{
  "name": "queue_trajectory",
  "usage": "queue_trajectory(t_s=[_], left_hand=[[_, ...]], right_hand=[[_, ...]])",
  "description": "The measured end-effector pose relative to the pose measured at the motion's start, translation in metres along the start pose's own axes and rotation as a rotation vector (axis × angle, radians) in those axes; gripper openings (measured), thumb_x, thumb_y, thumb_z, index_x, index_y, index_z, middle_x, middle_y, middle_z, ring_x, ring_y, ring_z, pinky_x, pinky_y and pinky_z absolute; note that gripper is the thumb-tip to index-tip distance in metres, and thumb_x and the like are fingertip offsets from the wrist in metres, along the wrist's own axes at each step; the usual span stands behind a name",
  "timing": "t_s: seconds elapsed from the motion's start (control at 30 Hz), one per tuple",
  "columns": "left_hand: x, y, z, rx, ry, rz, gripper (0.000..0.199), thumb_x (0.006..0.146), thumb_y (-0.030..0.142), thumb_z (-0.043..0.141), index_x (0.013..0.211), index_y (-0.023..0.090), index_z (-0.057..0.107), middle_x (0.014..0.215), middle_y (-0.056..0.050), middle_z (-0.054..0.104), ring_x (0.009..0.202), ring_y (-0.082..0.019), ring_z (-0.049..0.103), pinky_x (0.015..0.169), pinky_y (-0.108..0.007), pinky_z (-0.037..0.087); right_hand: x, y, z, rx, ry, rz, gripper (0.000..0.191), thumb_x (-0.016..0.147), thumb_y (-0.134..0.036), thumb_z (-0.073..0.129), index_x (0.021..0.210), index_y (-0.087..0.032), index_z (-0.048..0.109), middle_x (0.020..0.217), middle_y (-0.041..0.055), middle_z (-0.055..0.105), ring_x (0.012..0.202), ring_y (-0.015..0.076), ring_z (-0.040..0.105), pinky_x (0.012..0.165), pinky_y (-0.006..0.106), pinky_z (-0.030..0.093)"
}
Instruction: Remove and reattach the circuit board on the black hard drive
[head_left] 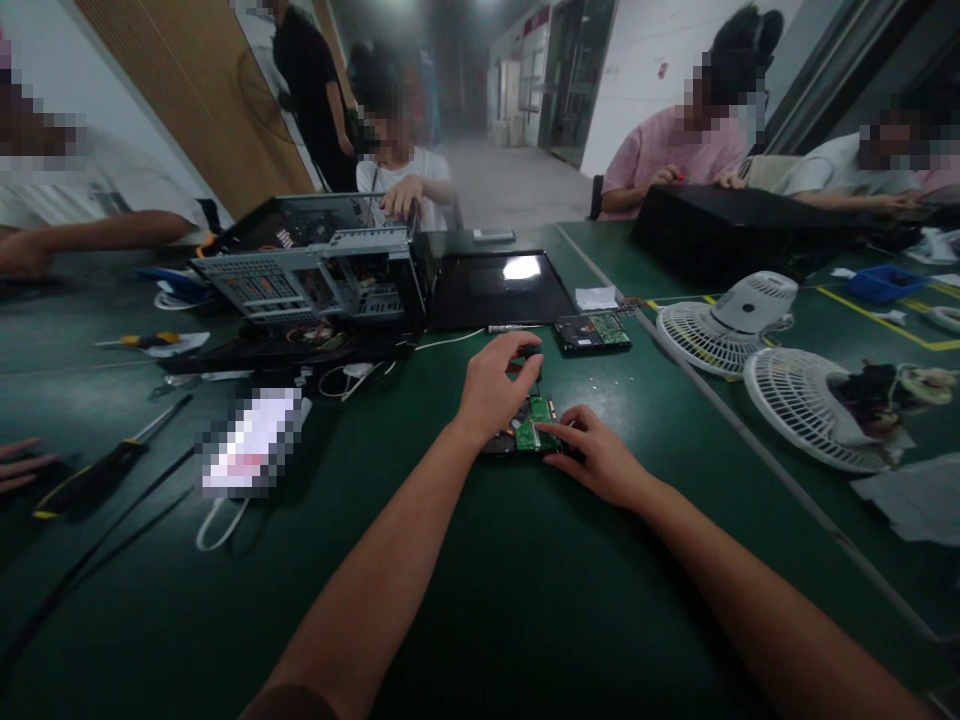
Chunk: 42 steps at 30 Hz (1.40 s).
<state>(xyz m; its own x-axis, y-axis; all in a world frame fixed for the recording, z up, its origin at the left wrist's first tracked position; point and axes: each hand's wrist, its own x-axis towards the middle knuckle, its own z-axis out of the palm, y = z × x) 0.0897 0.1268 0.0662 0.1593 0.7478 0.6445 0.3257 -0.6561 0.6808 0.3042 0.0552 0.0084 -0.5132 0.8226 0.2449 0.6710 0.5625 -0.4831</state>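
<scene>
A hard drive (527, 436) with a green circuit board facing up lies on the table in front of me. Above it, my left hand (495, 388) pinches the dark handle of a small screwdriver (531, 350), held upright; its shaft runs down toward the board and the tip is hard to make out. At the drive's right edge, my right hand (596, 455) grips it, with the index finger on the board and the thumb at the near side. A second hard drive (592, 333) rests farther back, and several tiny screws (611, 382) lie to its front.
An opened computer case (315, 285) stands at back left, beside a black side panel (502, 285). A large screwdriver (112, 465) and a lit phone (255, 440) lie left. White fans (806, 405) sit right. Co-workers sit around the table; one handles a black case (720, 230).
</scene>
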Motion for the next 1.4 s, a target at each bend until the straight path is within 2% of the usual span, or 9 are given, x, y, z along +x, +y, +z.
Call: queue_trajectory(t_s=[0.13,0.37,0.5,0.6,0.73,0.97,1.17,1.3,1.4], left_hand=[[0.000,0.001,-0.001,0.005,0.005,0.025,0.018,0.095,0.017,0.064,0.112,0.024,0.066,0.109,-0.003,0.070,0.096,-0.016,0.067,0.081,-0.030,0.061],[0.002,0.000,-0.002,0.050,0.091,0.040,0.011,0.093,0.021,0.071,0.103,0.023,0.072,0.106,-0.004,0.067,0.096,-0.016,0.066,0.077,-0.028,0.059],[0.003,-0.001,-0.003,0.084,0.113,0.061,0.016,0.093,0.017,0.070,0.106,0.025,0.075,0.106,-0.004,0.069,0.098,-0.017,0.067,0.086,-0.034,0.059],[0.003,0.000,-0.003,0.086,0.088,0.094,0.020,0.095,0.014,0.066,0.110,0.026,0.074,0.109,-0.003,0.073,0.102,-0.018,0.069,0.094,-0.038,0.058],[0.001,0.000,0.000,0.024,0.065,0.105,0.019,0.096,0.016,0.065,0.111,0.025,0.072,0.116,-0.003,0.075,0.109,-0.018,0.071,0.096,-0.039,0.060],[-0.003,-0.006,0.007,-0.047,0.064,0.043,0.022,0.091,0.023,0.075,0.111,0.023,0.066,0.119,-0.005,0.073,0.106,-0.019,0.072,0.095,-0.040,0.062],[-0.003,-0.004,0.009,-0.040,0.155,0.008,0.019,0.086,0.024,0.079,0.099,0.021,0.065,0.110,-0.005,0.066,0.103,-0.019,0.067,0.081,-0.032,0.063],[-0.004,-0.002,0.008,0.014,0.124,-0.012,0.020,0.088,0.025,0.078,0.103,0.023,0.066,0.102,-0.003,0.070,0.096,-0.018,0.069,0.086,-0.036,0.061],[-0.004,0.000,0.006,0.054,0.088,0.007,0.019,0.091,0.024,0.074,0.108,0.024,0.067,0.104,-0.002,0.073,0.093,-0.018,0.070,0.088,-0.037,0.059]], right_hand=[[0.000,-0.001,-0.001,-0.010,-0.001,0.002,0.044,0.097,-0.037,0.064,0.141,-0.033,0.061,0.119,0.0104,0.052,0.095,0.0228,0.059,0.088,0.047,0.057],[0.000,-0.001,-0.001,-0.009,-0.015,0.014,0.045,0.097,-0.038,0.064,0.141,-0.032,0.061,0.120,0.0110,0.051,0.093,0.0222,0.059,0.087,0.047,0.058],[0.001,-0.001,-0.001,-0.010,0.000,0.001,0.045,0.096,-0.037,0.065,0.140,-0.032,0.061,0.119,0.0105,0.052,0.093,0.0223,0.059,0.087,0.047,0.057],[0.001,-0.001,-0.001,0.000,0.000,0.002,0.044,0.096,-0.037,0.064,0.140,-0.032,0.061,0.118,0.0105,0.052,0.092,0.0219,0.059,0.087,0.047,0.057],[0.001,-0.001,-0.001,0.007,-0.003,0.005,0.045,0.096,-0.037,0.065,0.141,-0.032,0.061,0.118,0.0108,0.052,0.094,0.0225,0.060,0.086,0.046,0.058],[0.000,0.000,0.000,0.000,0.004,0.012,0.046,0.096,-0.037,0.066,0.141,-0.033,0.062,0.120,0.0110,0.052,0.093,0.0227,0.061,0.086,0.047,0.058],[0.000,-0.001,-0.001,0.001,-0.008,0.014,0.045,0.097,-0.037,0.064,0.141,-0.032,0.061,0.120,0.0110,0.051,0.092,0.0219,0.060,0.087,0.047,0.057],[0.000,-0.001,-0.001,0.006,-0.008,0.009,0.045,0.097,-0.037,0.064,0.141,-0.030,0.061,0.120,0.0112,0.051,0.092,0.0216,0.060,0.087,0.046,0.057],[0.000,-0.001,-0.001,0.011,0.000,0.005,0.045,0.096,-0.037,0.064,0.140,-0.029,0.062,0.119,0.0113,0.051,0.094,0.0222,0.060,0.086,0.045,0.057]])
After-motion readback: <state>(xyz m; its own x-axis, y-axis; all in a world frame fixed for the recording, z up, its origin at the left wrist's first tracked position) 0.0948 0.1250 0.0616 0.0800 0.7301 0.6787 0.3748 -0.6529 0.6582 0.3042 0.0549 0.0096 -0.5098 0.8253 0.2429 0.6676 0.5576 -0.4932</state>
